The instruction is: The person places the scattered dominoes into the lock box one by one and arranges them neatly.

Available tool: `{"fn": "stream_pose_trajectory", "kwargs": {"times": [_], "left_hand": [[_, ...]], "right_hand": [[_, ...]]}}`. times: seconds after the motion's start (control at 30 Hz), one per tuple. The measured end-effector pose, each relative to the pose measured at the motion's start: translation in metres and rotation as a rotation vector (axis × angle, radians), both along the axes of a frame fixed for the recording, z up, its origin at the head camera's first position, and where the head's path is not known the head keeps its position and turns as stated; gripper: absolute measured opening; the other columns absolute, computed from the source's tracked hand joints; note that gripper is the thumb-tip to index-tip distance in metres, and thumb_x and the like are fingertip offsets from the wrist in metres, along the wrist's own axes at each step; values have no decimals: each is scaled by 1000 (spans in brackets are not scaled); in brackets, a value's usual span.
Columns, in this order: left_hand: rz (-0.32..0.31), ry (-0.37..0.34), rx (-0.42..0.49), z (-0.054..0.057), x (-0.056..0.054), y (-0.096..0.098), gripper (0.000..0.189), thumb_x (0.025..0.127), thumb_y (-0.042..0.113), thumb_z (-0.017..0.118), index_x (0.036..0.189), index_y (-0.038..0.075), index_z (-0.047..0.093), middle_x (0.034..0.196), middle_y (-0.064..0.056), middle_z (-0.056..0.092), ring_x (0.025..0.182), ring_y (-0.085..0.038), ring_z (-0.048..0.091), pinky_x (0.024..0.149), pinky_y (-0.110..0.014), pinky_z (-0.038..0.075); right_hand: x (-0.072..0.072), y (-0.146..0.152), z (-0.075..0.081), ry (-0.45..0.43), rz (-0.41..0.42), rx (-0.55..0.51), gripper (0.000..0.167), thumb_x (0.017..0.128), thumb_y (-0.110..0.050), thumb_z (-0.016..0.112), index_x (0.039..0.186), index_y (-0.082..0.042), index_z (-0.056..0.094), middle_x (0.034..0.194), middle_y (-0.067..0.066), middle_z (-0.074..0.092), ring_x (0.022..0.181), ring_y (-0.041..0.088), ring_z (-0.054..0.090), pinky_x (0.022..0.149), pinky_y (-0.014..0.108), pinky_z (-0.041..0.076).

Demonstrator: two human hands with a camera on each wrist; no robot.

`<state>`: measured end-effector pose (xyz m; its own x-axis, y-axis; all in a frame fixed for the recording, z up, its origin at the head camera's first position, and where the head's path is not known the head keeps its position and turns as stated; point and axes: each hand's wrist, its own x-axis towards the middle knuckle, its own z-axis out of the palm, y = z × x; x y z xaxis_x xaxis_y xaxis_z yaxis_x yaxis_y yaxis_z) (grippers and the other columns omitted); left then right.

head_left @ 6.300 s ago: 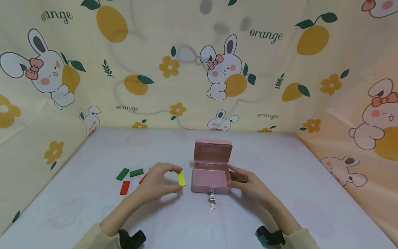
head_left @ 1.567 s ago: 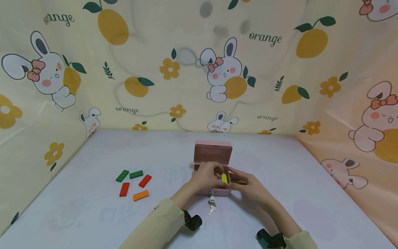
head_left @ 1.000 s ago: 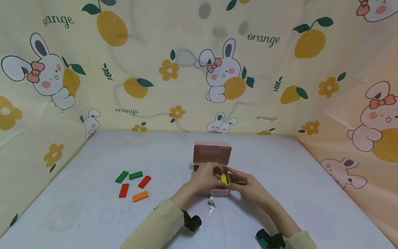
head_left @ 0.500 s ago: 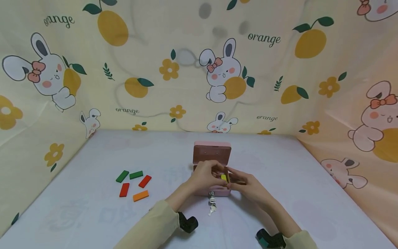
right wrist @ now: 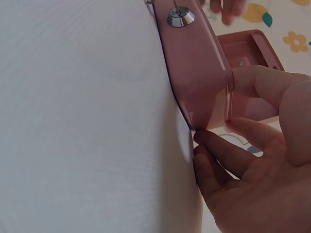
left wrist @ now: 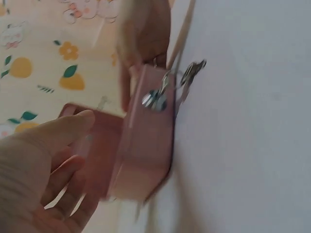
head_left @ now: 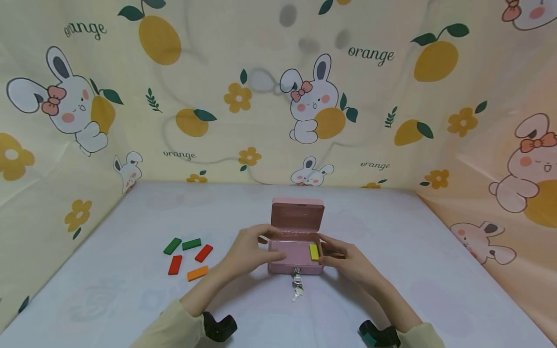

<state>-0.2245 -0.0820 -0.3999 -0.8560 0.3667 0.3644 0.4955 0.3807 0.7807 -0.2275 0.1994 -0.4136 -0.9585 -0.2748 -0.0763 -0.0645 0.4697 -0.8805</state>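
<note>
A pink metal cash box (head_left: 289, 269) stands on the table with its lid (head_left: 298, 216) raised; a key ring with keys (head_left: 297, 286) hangs from its front lock (right wrist: 181, 16). Inside, against the right wall, lies a yellow block (head_left: 314, 252). My left hand (head_left: 248, 251) reaches over the box's left edge, thumb and fingers parted and holding nothing. My right hand (head_left: 348, 258) holds the box by its right side, thumb and index finger at the rim and the other fingers low near the base.
Left of the box lie two green blocks (head_left: 172, 246), two red blocks (head_left: 175, 265) and an orange block (head_left: 197, 273), the last close to my left wrist. Behind the white table (head_left: 374, 212) hangs a cloth (head_left: 261, 125) printed with rabbits and oranges.
My left hand carried the yellow block from the table's left into the box, let it go there, and has drawn back left. The right hand stays at the box's side.
</note>
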Motion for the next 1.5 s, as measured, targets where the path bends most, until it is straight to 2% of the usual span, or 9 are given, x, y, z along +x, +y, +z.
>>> {"fn": "stream_pose_trajectory", "kwargs": {"times": [0.23, 0.43, 0.67, 0.77, 0.97, 1.13, 1.4, 1.5], "left_hand": [[142, -57, 2, 5, 18, -48, 45, 75, 29, 87, 115, 20, 69, 110, 9, 66, 106, -27, 61, 89, -43, 52], [197, -120, 7, 6, 29, -92, 46, 75, 33, 87, 116, 23, 69, 114, 5, 66, 105, -29, 62, 89, -42, 52], [249, -202, -24, 1, 28, -137, 50, 78, 34, 85, 121, 16, 67, 118, -10, 64, 92, -21, 67, 79, -32, 55], [246, -213, -41, -3, 25, -149, 51, 79, 31, 85, 122, 12, 67, 118, -10, 65, 96, -20, 66, 81, -30, 54], [251, -230, -104, -14, 20, -161, 49, 78, 24, 85, 121, 10, 67, 116, -6, 66, 103, -23, 63, 83, -31, 53], [262, -258, -105, -17, 18, -163, 51, 77, 22, 86, 123, 10, 67, 116, -6, 66, 104, -23, 62, 84, -32, 54], [234, -356, 1, -20, 17, -162, 56, 76, 14, 86, 126, 2, 63, 121, -14, 65, 103, -26, 66, 84, -29, 54], [235, -373, -9, -20, 17, -160, 57, 76, 14, 86, 126, 2, 63, 121, -14, 64, 105, -26, 65, 84, -30, 54]], "right_hand": [[0, -2, 0, -3, -9, 3, 62, 91, -26, 71, 148, -24, 47, 140, 9, 54, 129, 33, 47, 104, 64, 32], [1, -2, 1, -4, -14, 2, 62, 91, -26, 72, 147, -25, 47, 140, 9, 54, 129, 33, 47, 103, 64, 32], [0, 0, 1, -5, -4, 2, 61, 91, -27, 71, 147, -27, 48, 138, 9, 55, 128, 32, 48, 103, 62, 34], [1, 1, 1, 4, 4, 6, 60, 91, -27, 71, 147, -28, 48, 136, 8, 57, 126, 31, 49, 104, 61, 34], [0, 1, 2, 0, 2, 7, 61, 91, -27, 71, 148, -26, 47, 137, 9, 56, 127, 32, 49, 103, 62, 35], [0, 0, 1, 0, -1, 14, 61, 91, -28, 71, 147, -27, 47, 137, 8, 57, 127, 31, 48, 103, 61, 36], [0, 0, 0, -6, -16, 22, 60, 91, -27, 71, 147, -27, 48, 136, 7, 57, 126, 31, 49, 102, 60, 37], [1, 0, 2, -5, -8, 18, 60, 92, -27, 71, 147, -26, 47, 138, 8, 56, 127, 32, 49, 102, 62, 36]]}}
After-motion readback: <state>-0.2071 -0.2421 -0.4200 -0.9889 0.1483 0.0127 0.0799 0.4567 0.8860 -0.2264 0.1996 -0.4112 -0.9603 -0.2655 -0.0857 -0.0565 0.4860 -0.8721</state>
